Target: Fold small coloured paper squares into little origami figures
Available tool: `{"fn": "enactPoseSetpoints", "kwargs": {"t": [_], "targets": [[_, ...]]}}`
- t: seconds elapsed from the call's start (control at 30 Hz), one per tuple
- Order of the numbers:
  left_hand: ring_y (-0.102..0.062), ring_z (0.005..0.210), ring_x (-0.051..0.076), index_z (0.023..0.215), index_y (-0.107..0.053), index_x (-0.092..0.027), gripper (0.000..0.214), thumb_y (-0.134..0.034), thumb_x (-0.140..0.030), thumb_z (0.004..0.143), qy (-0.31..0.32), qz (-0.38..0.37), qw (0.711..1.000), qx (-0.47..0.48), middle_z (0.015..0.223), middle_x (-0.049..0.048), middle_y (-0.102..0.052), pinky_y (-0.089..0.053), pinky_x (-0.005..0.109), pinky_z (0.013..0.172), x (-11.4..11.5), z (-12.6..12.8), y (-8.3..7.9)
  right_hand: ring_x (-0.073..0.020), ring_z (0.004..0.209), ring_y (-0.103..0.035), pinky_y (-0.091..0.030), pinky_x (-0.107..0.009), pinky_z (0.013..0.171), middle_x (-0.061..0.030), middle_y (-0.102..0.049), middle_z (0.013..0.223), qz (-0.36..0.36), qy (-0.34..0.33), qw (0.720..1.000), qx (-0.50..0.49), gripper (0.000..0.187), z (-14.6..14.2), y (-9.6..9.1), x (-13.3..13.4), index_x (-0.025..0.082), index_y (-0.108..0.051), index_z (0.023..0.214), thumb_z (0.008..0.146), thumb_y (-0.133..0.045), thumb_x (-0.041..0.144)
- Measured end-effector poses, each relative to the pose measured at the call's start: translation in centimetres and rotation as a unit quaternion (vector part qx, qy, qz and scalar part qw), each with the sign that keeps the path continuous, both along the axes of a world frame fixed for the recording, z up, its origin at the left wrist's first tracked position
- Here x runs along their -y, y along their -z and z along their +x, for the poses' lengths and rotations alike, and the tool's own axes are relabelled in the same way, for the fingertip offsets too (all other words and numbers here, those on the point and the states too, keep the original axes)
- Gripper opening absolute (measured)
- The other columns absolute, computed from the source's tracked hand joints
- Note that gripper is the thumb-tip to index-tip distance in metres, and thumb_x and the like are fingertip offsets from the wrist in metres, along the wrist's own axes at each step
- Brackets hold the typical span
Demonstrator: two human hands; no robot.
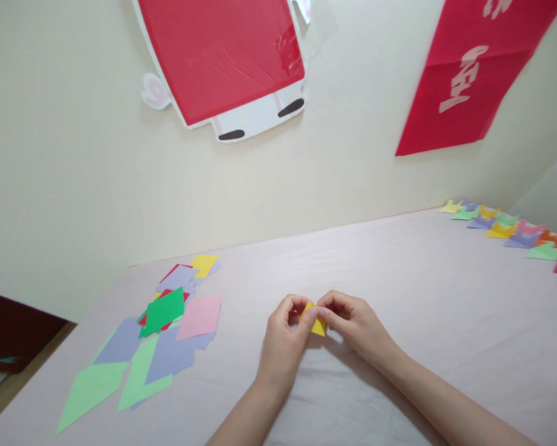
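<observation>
A small folded piece of yellow paper (pixel 318 326) is held just above the pale cloth surface, between my two hands. My left hand (pixel 287 325) pinches its left side between thumb and fingers. From the right, my right hand (pixel 352 319) pinches the upper right edge, thumb and fingertips together. The fingers cover part of the paper, so its full folded shape is hidden.
Loose paper sheets, among them a green sheet (pixel 166 311), a pink sheet (pixel 199 316) and a light green sheet (pixel 92 387), lie overlapping at left. Several folded paper figures (pixel 501 231) stand in rows at far right. A wall (pixel 352 179) bounds the pale cloth surface (pixel 259 266).
</observation>
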State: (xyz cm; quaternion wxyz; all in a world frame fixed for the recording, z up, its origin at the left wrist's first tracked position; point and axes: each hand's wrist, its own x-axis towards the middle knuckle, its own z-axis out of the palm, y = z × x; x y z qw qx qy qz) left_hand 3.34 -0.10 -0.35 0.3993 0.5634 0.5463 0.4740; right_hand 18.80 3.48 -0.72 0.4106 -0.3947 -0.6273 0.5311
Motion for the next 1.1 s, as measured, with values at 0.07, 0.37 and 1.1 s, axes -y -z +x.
{"fn": "enactPoseSetpoints", "kwargs": {"t": [0.07,0.37,1.1], "targets": [[-0.055,0.074,0.015,0.085,-0.062,-0.018,0.017,-0.061,-0.035,0.086,0.013,-0.021,0.999,0.025,0.078,-0.0004,-0.063,-0.043,0.024,0.068,0.0,0.4,0.0,-0.0147,0.064,-0.057,-0.045,-0.026,0.062,-0.0005,-0.065,0.068,-0.019,0.017,0.999,-0.043,0.029,-0.1,0.0,-0.1,0.017,-0.065,0.074,0.081,-0.067,0.046],[-0.057,0.074,0.015,0.083,-0.061,-0.018,0.016,-0.058,-0.033,0.087,0.014,-0.031,0.997,0.067,0.078,-0.0006,-0.063,-0.043,0.024,0.069,-0.1,0.8,-0.1,-0.0164,0.07,-0.058,-0.046,-0.03,0.068,-0.0016,-0.064,0.075,-0.03,0.014,0.995,-0.095,0.028,-0.3,0.2,-0.1,0.018,-0.066,0.079,0.081,-0.069,0.046],[-0.049,0.068,0.013,0.087,-0.059,-0.017,0.013,-0.058,-0.031,0.087,0.012,-0.032,0.998,0.048,0.077,-0.0009,-0.059,-0.039,0.024,0.064,0.3,1.3,0.4,-0.012,0.06,-0.046,-0.037,-0.025,0.059,0.0029,-0.056,0.064,-0.091,0.083,0.981,-0.149,0.029,0.3,0.5,-1.0,0.018,-0.063,0.07,0.074,-0.074,0.044]]}}
